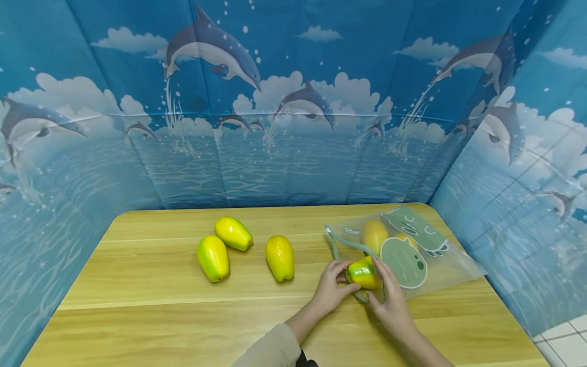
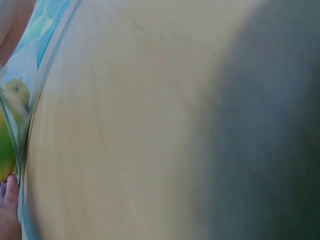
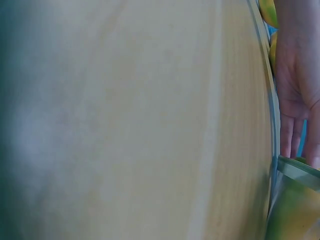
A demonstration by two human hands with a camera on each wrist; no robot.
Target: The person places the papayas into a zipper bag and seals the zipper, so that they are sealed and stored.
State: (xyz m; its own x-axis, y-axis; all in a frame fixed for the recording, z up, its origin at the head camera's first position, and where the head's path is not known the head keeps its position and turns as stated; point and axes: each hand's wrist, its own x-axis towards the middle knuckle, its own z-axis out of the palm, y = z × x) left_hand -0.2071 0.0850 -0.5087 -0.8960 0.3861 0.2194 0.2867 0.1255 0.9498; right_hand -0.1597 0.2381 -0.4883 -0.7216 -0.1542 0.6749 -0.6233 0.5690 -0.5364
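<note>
My left hand (image 1: 329,288) grips a yellow-green mango-like fruit (image 1: 362,272) at the mouth of a clear zip bag (image 1: 451,265) printed with green cartoon animals. My right hand (image 1: 390,303) holds the edge of that opening, fingers above and thumb below, around the fruit's right end. Through the plastic show a yellow fruit (image 1: 373,234) and part of another, mostly behind the print. In the left wrist view the green side of a fruit (image 2: 7,155) lies against fingertips (image 2: 12,185). The bag's green strip (image 3: 299,172) crosses over the fruit in the right wrist view.
Three more yellow-green fruits lie left of the hands: one at the back (image 1: 233,233), one at the left (image 1: 213,258) and one nearer the bag (image 1: 279,258). They rest on a wooden table (image 1: 151,316). A dolphin-print curtain (image 1: 293,163) stands behind the table and along its sides.
</note>
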